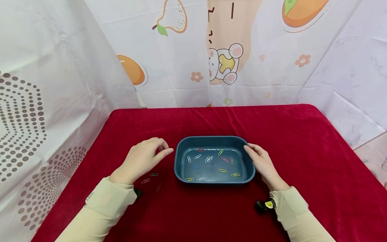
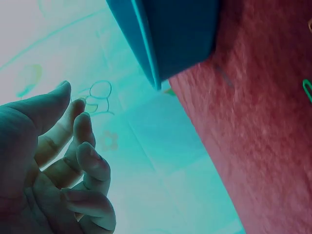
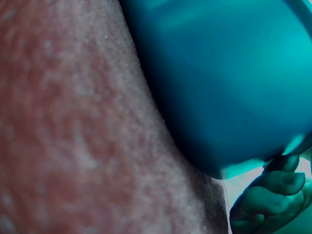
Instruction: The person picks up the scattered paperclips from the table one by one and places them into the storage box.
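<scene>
A dark blue plastic tray (image 1: 211, 183) sits on the red cloth with several coloured paper clips in it, among them a blue paper clip (image 1: 196, 166) and a yellow paper clip (image 1: 222, 170). My right hand (image 1: 266, 166) grips its right rim, thumb on top and fingers (image 3: 263, 200) bent against the outer wall. Just left of the tray, my left hand (image 1: 143, 158) hovers above the cloth. Its fingers are loosely bent, and the left wrist view shows nothing between thumb and fingertips (image 2: 90, 158). Below that hand lie a green paper clip (image 1: 154, 174) and a pink paper clip (image 1: 145, 181).
Another reddish paper clip (image 1: 158, 187) lies on the red cloth (image 1: 211, 215), hard to see against it. A printed white curtain (image 1: 181, 67) hangs behind the table's far edge, and a dotted white sheet (image 1: 45, 134) hangs on the left.
</scene>
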The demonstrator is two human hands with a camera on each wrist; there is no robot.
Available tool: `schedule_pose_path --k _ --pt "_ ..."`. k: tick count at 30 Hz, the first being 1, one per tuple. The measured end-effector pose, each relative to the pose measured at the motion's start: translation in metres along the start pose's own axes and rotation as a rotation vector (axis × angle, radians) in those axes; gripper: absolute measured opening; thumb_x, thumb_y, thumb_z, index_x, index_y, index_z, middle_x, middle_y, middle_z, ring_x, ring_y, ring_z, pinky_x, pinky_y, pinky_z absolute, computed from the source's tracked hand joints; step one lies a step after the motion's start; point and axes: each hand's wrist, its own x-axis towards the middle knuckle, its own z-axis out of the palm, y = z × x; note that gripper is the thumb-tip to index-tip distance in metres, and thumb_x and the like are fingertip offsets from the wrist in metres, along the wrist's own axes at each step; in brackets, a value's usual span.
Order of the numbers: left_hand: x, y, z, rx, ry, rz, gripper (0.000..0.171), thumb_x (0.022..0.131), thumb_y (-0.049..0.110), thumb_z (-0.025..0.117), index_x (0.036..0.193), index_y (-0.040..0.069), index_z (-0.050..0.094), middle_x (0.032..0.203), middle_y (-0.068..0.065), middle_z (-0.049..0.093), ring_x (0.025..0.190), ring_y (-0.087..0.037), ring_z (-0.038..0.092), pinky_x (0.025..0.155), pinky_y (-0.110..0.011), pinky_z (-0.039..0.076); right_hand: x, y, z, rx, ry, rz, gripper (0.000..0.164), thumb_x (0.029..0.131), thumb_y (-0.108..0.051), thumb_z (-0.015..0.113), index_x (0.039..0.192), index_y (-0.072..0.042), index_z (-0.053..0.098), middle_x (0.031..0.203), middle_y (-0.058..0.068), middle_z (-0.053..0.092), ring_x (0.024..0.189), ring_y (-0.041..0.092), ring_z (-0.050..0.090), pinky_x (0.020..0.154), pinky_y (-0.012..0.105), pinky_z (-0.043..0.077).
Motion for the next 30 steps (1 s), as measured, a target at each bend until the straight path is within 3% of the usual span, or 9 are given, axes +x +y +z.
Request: schedule_pose_path --k 8,30 --pt "-0.003 -0.011 -0.004 -0.013 -0.004 -0.038 0.014 0.092 0.036 0.069 0.093 0.023 0.067 0.079 0.009 0.061 0.061 -0.008 0.050 0.059 -0.028 0.043 0.000 0.001 -0.001 0.003 -0.003 0.005 0.057 0.103 -0.041 0.048 0.143 0.000 0.045 0.132 0.026 0.058 0.088 0.004 0.062 0.077 0.018 0.053" --pt "-0.025 -0.037 0.017 -0.019 -0.092 -0.152 0.011 0.089 0.032 0.073 0.092 0.024 0.067 0.084 0.009 0.064 0.068 -0.008 0.054 0.064 -0.030 0.046 -0.001 -0.001 0.000 0.014 -0.003 0.009 0.055 0.104 -0.038 0.048 0.143 0.000 0.046 0.130 0.024 0.060 0.086 0.003 0.062 0.077 0.019 0.052"
